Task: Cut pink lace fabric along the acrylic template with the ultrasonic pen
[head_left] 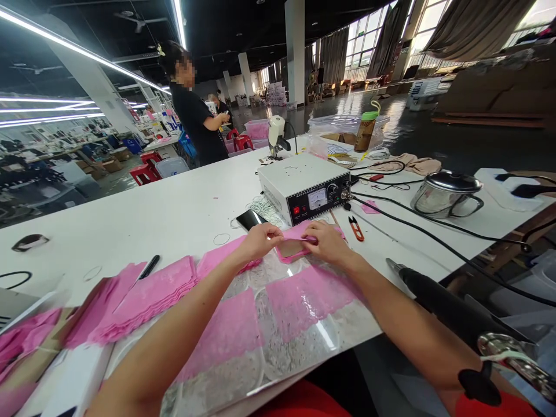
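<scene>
1. At the left of the white worktop [130,226], a stack of pink sheets [152,298] is noted; a black pen [150,267] is found by its far edge.
2. Just beside it, a smaller pink stack [219,256] is seen, partly covered by the left forearm.
3. A dark phone [249,219] is placed beyond the left hand [260,240], whose fingers are closed in a pinch on the edge of a pink piece [299,230].
4. Nearer the wearer, two pink rectangles [304,298] are laid flat; whether they lie over or under the transparent sheet [278,368] cannot be told.
5. The pink piece is held between both hands, in front of the control box [299,176]; a greyish-beige surface [292,248] is exposed below its raised edge.
6. The same edge is gripped by the right hand's [328,240] fingers.
7. To the right, orange-handled snips [357,229], a black handheld tool [438,292] and a lidded metal mug [445,202] are recorded.
</scene>
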Demonstrator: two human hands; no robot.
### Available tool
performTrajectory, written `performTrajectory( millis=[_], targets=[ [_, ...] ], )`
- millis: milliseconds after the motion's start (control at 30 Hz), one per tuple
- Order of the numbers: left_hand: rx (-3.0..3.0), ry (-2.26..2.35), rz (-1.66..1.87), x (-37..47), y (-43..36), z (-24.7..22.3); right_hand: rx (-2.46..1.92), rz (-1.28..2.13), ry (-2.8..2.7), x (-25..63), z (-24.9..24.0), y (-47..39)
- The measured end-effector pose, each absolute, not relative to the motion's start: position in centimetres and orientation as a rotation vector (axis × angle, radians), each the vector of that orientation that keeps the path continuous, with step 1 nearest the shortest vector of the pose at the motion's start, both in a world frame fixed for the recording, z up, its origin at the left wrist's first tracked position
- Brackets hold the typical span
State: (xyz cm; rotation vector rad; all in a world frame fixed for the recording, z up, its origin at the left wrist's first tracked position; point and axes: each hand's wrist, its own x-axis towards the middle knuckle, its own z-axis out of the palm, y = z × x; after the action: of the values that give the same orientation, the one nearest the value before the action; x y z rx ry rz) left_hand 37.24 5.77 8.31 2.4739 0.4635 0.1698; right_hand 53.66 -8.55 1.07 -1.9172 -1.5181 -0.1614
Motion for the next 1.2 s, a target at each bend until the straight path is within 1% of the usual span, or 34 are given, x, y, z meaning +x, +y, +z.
performTrajectory(
  millis=[133, 300, 367, 467, 567, 667, 867, 1200],
  targets=[
    [2.466, 0.405, 0.206, 34.3, 4.2, 8.5, -1.950, -0.261, -1.558, 53.9, 1.0, -10.3],
    [2.425, 0.371, 0.106, 29.5, 1.1, 5.7, -1.915, -0.282, -1.710, 51.7, -0.1, -15.4],
    [2.426, 0.367, 0.076, 28.2, 0.0, 4.6, -1.855, -0.354, -1.818, 50.5, -0.6, -17.3],
    [2.442, 0.368, 0.050, 27.3, -1.1, 3.6, -1.757, -0.490, -1.931, 49.2, -0.8, -19.1],
    [2.448, 0.362, 0.031, 26.9, -1.7, 3.3, -1.722, -0.524, -1.953, 48.6, -0.6, -19.8],
    [2.433, 0.344, -0.005, 26.9, -2.0, 3.3, -1.713, -0.489, -1.938, 48.6, -0.6, -20.1],
    [2.393, 0.357, -0.084, 26.7, -2.7, 3.3, -1.705, -0.310, -1.937, 49.0, -1.1, -20.5],
    [2.377, 0.434, -0.161, 27.1, -2.9, 3.9, -1.662, -0.189, -1.920, 49.8, -1.6, -21.0]
  ],
)
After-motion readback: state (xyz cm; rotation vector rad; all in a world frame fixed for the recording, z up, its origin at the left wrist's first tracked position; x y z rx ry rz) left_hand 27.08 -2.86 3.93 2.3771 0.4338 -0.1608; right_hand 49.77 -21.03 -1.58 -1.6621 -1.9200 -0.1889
